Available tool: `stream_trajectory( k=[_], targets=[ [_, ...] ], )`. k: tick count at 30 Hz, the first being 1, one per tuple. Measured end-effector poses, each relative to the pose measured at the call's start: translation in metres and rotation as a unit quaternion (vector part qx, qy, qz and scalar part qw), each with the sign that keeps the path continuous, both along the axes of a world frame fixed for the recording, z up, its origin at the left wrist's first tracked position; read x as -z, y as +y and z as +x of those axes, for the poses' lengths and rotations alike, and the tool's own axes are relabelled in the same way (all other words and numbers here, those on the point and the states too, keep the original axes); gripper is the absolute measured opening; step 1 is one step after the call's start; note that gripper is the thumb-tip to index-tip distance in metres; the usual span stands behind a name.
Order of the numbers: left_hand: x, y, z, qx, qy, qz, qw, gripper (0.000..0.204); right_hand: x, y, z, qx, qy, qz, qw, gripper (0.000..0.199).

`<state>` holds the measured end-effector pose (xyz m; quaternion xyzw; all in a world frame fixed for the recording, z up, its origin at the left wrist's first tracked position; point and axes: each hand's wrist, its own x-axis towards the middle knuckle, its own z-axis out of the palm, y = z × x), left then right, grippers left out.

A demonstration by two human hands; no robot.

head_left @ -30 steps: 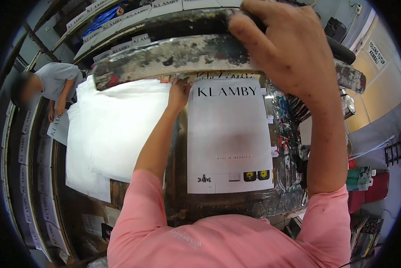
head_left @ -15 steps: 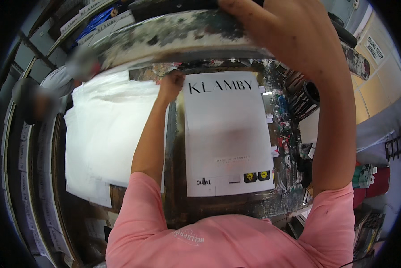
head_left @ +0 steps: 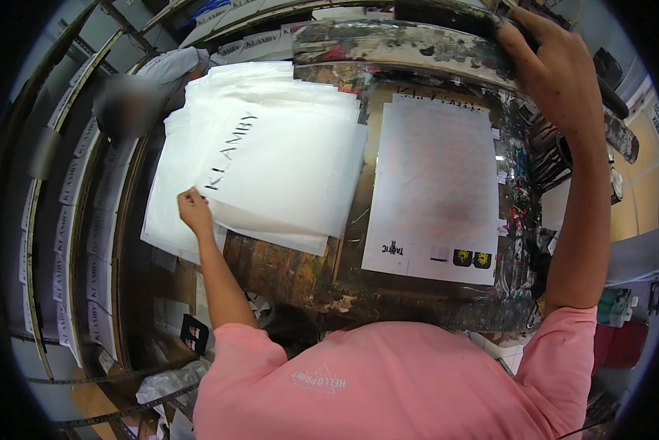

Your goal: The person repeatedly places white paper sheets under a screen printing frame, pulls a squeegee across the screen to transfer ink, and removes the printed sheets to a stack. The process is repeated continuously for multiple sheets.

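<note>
My left hand [head_left: 195, 210] pinches the corner of a white printed sheet [head_left: 293, 176] with black lettering along one edge. That sheet lies slantwise over a stack of white sheets [head_left: 204, 95] on the left of the worktable. At the upper right, my right hand [head_left: 557, 73] is raised and curled round the end of a paint-stained screen-printing frame [head_left: 417, 53], which is tilted up behind the printing bed. Below the frame, another sheet [head_left: 432, 176] lies flat on the bed, with a mottled reddish-grey middle and small black and yellow marks along its near edge.
Racks [head_left: 94, 242] filled with printed sheets line the left side. A co-worker in a grey top [head_left: 169, 67] is beside them, beyond the stack. Stained containers [head_left: 557, 158] stand right of the bed. Dried paint covers the table edge [head_left: 520, 242].
My left hand has moved from the bed's far left corner to the left and nearer, bringing the printed sheet over the stack. My right hand stays up at the frame. The view has shifted left.
</note>
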<state>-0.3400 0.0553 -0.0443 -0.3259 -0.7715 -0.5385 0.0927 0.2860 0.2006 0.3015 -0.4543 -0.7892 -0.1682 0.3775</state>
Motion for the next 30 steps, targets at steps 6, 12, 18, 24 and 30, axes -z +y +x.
stream_trajectory(
  k=[6,12,18,24,30],
  targets=[
    [-0.042,-0.006,-0.035,-0.237,0.218,-0.143,0.936,0.03,-0.005,-0.013,-0.002,0.01,0.02,-0.01,1.0,0.038],
    [-0.031,-0.039,0.157,0.414,0.435,-0.347,0.721,0.084,-0.017,-0.046,-0.024,0.019,-0.008,-0.027,0.999,0.037],
    [-0.025,-0.04,0.31,0.567,0.321,-0.358,0.669,0.133,-0.028,-0.025,-0.017,0.009,-0.031,-0.013,0.999,0.053],
    [-0.009,0.02,0.477,0.605,0.309,-0.265,0.684,0.136,-0.005,-0.007,0.005,0.013,-0.056,-0.023,0.998,0.057],
    [-0.002,0.042,0.562,0.647,0.29,-0.223,0.669,0.139,0.008,-0.002,0.029,-0.067,-0.076,0.069,0.993,0.06]
  ],
)
